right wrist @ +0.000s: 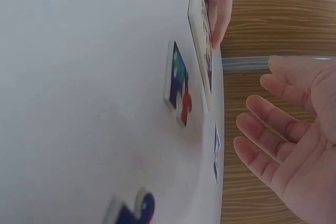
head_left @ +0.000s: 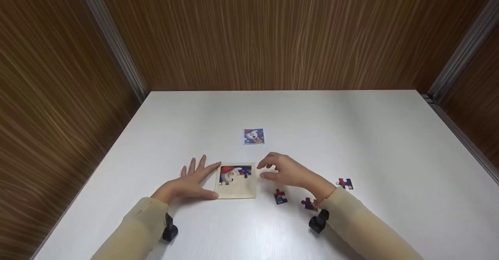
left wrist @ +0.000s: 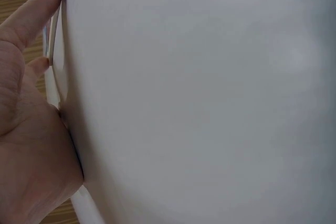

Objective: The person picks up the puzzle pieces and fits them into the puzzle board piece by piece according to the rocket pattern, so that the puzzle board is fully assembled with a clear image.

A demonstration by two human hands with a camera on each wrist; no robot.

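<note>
Square pale-wood puzzle tray (head_left: 238, 190), best braced by the spread left hand (head_left: 191, 183); right hand (head_left: 286, 170) (loosely curved, empty) should align the nearest red-and-blue knobbed jigsaw piece (head_left: 280, 198) before pressing.

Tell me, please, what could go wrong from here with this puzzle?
The right sleeve appears close to a loose piece in the head view and might brush it aside. The left hand touches only the left side of the tray, so a push elsewhere could perhaps turn it. The placed pieces have bare space beside them and might slide.
</note>
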